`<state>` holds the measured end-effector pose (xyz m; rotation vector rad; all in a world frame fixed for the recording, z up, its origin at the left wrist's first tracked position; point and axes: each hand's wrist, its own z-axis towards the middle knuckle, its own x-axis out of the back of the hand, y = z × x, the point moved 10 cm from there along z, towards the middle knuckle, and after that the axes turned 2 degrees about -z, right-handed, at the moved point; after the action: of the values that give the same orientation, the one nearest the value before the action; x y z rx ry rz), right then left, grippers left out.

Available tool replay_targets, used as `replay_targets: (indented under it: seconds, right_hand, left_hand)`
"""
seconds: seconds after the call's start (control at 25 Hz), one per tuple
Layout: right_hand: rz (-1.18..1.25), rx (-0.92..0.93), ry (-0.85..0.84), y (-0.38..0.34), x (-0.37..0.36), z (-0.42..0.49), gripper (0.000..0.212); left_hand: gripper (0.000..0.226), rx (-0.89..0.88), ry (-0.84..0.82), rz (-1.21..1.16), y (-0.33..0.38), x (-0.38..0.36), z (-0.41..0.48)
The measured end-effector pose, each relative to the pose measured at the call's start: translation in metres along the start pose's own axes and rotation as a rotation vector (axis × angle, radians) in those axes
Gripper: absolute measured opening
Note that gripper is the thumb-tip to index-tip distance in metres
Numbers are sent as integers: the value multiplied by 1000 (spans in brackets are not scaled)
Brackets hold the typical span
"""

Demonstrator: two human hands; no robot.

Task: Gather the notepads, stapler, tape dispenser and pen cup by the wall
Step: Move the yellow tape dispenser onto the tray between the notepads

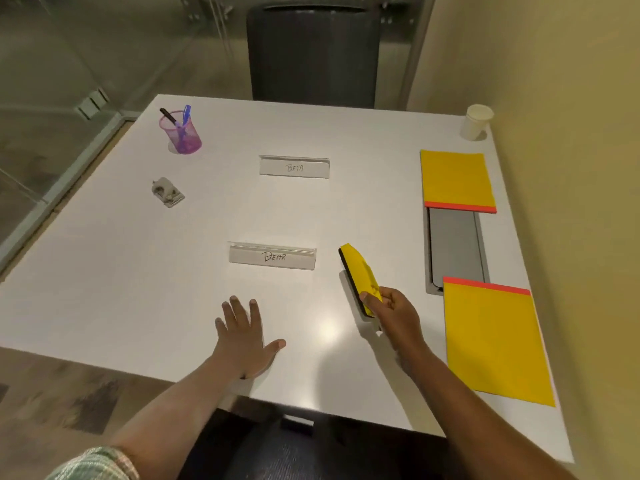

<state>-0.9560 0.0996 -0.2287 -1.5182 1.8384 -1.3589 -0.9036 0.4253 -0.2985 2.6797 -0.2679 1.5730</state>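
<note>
My right hand (391,308) grips the near end of a yellow and black stapler (356,271), held just above the white table (138,289) right of centre. Flat on the table near the front edge lies my left hand (242,336), fingers spread. Two yellow notepads with red bindings lie along the right side by the wall, one far (456,180) and one near (495,344). A purple mesh pen cup (181,135) with pens stands at the far left. The small grey tape dispenser (167,192) sits in front of it.
Two clear name plates stand mid-table, marked "BETA" (294,167) and "DEAR" (272,257). A white paper cup (476,122) is at the far right corner. A grey cable hatch (455,249) lies between the notepads. A dark chair (313,57) faces me; glass wall left.
</note>
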Motion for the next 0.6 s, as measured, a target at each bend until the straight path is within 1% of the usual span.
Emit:
replay_targets:
  seconds: [0.08, 0.16, 0.24, 0.28, 0.44, 0.6]
  right_hand:
    - [28, -11, 85, 6, 39, 14, 34]
    - [40, -12, 177, 10, 79, 29, 33]
    - [31, 5, 261, 10, 119, 45, 32]
    - [12, 11, 299, 9, 137, 53, 34]
    - [-171, 73, 454, -3, 204, 81, 51]
    - [-354, 99, 575, -9, 242, 107, 51]
  left_hand:
    - [110, -96, 58, -26, 39, 1, -1]
    - [107, -207, 136, -59, 83, 6, -7]
    - [95, -277, 190, -66, 123, 8, -13]
    - [90, -308, 205, -76, 140, 8, -15]
    - [78, -433, 312, -80, 193, 15, -16]
    - [77, -447, 368, -101, 203, 17, -13]
